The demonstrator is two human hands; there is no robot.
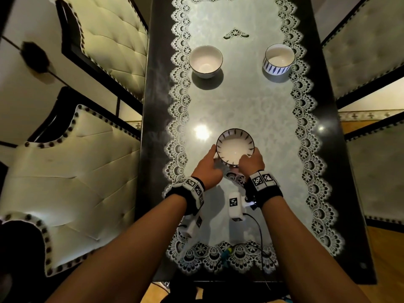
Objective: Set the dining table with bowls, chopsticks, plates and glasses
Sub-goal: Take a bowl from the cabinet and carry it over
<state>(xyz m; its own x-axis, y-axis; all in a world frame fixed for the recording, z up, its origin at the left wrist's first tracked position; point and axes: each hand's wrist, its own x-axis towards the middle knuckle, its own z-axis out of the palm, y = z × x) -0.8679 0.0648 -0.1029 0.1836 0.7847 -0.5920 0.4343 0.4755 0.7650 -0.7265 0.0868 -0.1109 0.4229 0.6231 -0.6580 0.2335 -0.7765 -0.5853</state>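
A white bowl with dark leaf marks inside its rim point(235, 146) is held over the middle of the dining table point(328, 106). My left hand point(208, 167) grips its left edge and my right hand point(251, 161) grips its near right edge, thumb over the rim. Something small shows under the bowl between my hands; I cannot tell what it is. Farther along the table stand two more bowls: a plain white bowl point(205, 61) on the left and a white bowl with blue leaf marks outside point(278, 59) on the right.
A lace-edged pale cloth point(240, 101) covers the dark table's middle. Cream tufted chairs point(72, 182) stand close along the left side, and more chairs point(367, 62) line the right. Cables point(260, 237) run from my wrist bands over the table's near end.
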